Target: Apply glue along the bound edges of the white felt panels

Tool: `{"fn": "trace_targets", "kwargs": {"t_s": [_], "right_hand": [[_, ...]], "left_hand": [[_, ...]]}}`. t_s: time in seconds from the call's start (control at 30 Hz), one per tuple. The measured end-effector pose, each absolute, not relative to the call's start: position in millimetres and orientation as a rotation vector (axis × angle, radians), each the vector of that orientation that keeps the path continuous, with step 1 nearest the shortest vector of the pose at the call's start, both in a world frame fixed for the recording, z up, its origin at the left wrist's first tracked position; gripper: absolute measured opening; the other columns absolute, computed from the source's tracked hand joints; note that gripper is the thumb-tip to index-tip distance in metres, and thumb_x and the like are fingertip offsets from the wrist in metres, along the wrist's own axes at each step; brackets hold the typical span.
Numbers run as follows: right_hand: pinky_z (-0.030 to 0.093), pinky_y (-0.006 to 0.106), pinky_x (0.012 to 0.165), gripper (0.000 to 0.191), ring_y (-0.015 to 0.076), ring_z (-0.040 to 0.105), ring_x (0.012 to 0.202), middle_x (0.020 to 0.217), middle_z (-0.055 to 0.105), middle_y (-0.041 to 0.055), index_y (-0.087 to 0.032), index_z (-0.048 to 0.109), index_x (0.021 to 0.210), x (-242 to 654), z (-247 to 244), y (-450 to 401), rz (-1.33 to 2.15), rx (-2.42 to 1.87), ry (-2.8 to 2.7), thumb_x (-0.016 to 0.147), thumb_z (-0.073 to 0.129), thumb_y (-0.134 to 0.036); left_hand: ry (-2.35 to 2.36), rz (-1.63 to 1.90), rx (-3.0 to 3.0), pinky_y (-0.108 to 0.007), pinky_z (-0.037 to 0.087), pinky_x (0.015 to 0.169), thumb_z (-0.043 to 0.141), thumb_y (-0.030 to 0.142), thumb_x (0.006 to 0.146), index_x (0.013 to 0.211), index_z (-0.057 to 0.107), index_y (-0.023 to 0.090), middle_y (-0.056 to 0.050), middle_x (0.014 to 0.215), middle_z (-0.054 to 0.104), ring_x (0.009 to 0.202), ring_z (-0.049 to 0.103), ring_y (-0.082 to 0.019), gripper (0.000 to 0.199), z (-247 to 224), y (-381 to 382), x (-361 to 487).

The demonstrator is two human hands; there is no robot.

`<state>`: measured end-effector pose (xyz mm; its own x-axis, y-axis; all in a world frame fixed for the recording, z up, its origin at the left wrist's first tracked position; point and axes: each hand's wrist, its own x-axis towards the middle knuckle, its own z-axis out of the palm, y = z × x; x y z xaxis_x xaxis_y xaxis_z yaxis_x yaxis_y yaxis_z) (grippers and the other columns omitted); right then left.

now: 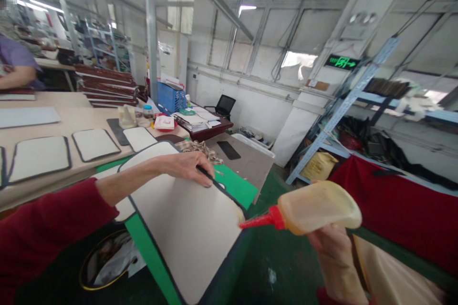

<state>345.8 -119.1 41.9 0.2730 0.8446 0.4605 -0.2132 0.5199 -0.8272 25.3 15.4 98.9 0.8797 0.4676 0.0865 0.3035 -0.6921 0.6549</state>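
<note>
A large white panel with a dark border (189, 228) is tilted up over a green board (146, 252). My left hand (189, 167) pinches its upper dark edge, fingers closed over it. In my right hand (331, 243) is a squeeze bottle (318, 207) of yellowish liquid, lying nearly sideways. Its red nozzle (259, 221) points left and meets the panel's right edge, where a yellowish smear shows near the corner. More white panels with dark borders lie beneath and behind the held one.
Smaller bordered panels (41, 158) lie along the pale table (93, 167) at left, with a jar (148, 112) and stacked brown pieces (107, 86) behind. Another person's arm (17, 76) shows far left. Below is a round bin (110, 262). Blue shelving (343, 105) and red cloth (397, 205) stand right.
</note>
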Motion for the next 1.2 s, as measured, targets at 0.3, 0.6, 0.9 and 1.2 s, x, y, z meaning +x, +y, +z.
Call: {"fn": "trace_targets", "kwargs": {"t_s": [0.3, 0.6, 0.9, 1.2], "right_hand": [[0.056, 0.028, 0.072, 0.052, 0.0185, 0.066, 0.08, 0.093, 0.07, 0.0001, -0.029, 0.065, 0.096, 334, 34, -119, 0.693, -0.66, -0.827, 0.047, 0.083, -0.03], [0.055, 0.027, 0.074, 0.049, 0.0171, 0.065, 0.079, 0.087, 0.07, 0.001, -0.027, 0.063, 0.099, 335, 41, -105, 0.703, -0.641, -0.959, 0.053, 0.08, -0.028], [0.055, 0.029, 0.071, 0.058, 0.0191, 0.064, 0.08, 0.094, 0.068, 0.0023, -0.028, 0.062, 0.103, 333, 43, -106, 0.725, -0.68, -0.948, 0.048, 0.081, -0.028], [0.054, 0.024, 0.071, 0.046, 0.0155, 0.065, 0.076, 0.088, 0.07, -0.0005, -0.03, 0.065, 0.093, 327, 46, -106, 0.718, -0.654, -0.961, 0.05, 0.082, -0.027]], "left_hand": [[0.698, 0.429, 2.327, -0.015, 0.036, 0.051, 0.062, 0.036, 0.076, 0.078, 0.07, 0.013, 0.0, 0.067, 0.065, 0.059, 0.054, -0.009, 0.025, 79, 17, 13], [0.754, 0.407, 2.326, -0.015, 0.038, 0.053, 0.062, 0.035, 0.076, 0.078, 0.07, 0.013, -0.001, 0.07, 0.066, 0.062, 0.056, -0.01, 0.023, 81, 7, 3], [0.801, 0.39, 2.319, -0.015, 0.038, 0.056, 0.061, 0.036, 0.077, 0.079, 0.07, 0.013, -0.001, 0.071, 0.065, 0.064, 0.056, -0.011, 0.025, 76, 9, -5], [0.804, 0.401, 2.267, -0.016, 0.035, 0.053, 0.059, 0.04, 0.077, 0.075, 0.067, 0.012, 0.0, 0.066, 0.06, 0.061, 0.051, -0.01, 0.029, 71, 8, -5]]}}
